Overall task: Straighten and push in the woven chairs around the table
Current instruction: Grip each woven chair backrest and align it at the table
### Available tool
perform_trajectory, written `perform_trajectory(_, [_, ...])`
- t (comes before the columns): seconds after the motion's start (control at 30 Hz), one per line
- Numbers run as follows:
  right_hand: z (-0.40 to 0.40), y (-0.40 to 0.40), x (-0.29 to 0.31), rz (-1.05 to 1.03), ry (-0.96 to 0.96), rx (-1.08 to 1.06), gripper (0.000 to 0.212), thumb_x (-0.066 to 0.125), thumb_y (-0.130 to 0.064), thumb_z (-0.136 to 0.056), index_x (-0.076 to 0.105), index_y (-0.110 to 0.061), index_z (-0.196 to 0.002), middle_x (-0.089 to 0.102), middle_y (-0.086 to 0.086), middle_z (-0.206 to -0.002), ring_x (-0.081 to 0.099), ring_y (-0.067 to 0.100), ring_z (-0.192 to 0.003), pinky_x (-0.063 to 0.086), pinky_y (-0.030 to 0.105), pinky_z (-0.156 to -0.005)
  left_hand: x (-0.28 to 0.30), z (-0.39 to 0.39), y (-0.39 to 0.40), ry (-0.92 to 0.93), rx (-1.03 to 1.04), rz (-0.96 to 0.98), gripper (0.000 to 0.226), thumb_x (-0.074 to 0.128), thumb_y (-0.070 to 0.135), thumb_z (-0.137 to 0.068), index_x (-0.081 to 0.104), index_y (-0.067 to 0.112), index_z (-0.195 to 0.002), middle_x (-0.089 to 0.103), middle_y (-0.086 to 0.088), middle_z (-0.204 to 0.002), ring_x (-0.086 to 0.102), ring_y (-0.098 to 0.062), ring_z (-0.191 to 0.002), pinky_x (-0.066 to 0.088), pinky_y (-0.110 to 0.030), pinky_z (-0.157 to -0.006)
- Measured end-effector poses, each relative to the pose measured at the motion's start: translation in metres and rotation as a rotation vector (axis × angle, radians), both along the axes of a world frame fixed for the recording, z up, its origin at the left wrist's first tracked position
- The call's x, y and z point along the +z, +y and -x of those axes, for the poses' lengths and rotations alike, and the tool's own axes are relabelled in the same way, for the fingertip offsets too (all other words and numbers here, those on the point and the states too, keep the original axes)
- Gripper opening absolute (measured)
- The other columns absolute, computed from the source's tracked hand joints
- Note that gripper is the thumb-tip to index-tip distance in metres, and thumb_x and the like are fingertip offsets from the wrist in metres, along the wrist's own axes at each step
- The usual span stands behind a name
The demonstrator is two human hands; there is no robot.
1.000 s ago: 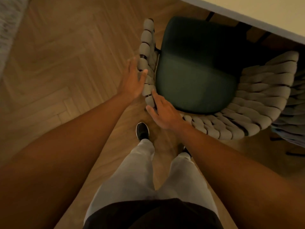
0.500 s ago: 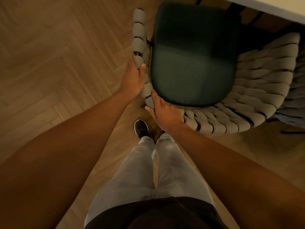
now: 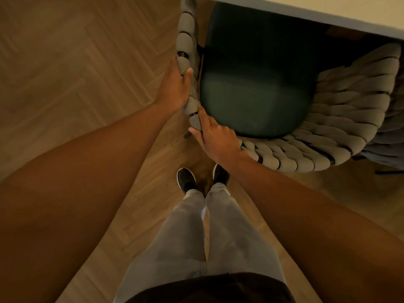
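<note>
My left hand (image 3: 175,88) grips woven chair (image 3: 341,119) rim, fingers curled round weave; right hand (image 3: 215,138) pinches rim beside it. Seat front already under surface (image 3: 328,12). Push evenly, square to edge, feet back.

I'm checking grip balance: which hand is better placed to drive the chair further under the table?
Probably the right hand: it grips the woven chair at its rear corner, behind the seat. The left hand holds the side rim, suiting steering.
</note>
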State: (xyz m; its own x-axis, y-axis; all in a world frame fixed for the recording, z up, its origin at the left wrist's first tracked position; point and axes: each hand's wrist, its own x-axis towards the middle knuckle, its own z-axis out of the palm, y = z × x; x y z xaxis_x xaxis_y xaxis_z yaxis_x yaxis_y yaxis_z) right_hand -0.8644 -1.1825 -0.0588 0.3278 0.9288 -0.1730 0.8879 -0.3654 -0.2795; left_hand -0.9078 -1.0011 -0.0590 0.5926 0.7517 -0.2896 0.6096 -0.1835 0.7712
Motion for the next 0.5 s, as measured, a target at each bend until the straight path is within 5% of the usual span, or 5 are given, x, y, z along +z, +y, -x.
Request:
perform_trajectory(0.37, [-0.014,0.007,-0.019,-0.017,0.055,-0.017,0.064,0.041,-0.051,-0.105,0.035,-0.009,-0.153,0.067,0.015,-0.123,0.072,0.032,-0.080,0.057,0.040,-0.059,-0.015,-0.018,0.000,-0.044,0.088,-0.025,0.042,0.041,0.026,-0.108,0.042,0.006,-0.144,0.055,-0.009,-0.137,0.052,-0.016,-0.125,0.041,-0.033,-0.109])
perform_trajectory(0.5, [-0.017,0.002,-0.018,0.017,0.191,-0.042,0.069,0.033,-0.055,-0.104,0.021,-0.015,-0.159,0.057,0.014,-0.141,0.070,0.035,-0.095,0.058,0.046,-0.072,-0.008,-0.004,-0.013,-0.041,0.061,-0.062,0.059,0.043,0.032,-0.108,0.025,0.004,-0.156,0.038,-0.012,-0.156,0.038,-0.019,-0.143,0.030,-0.031,-0.119])
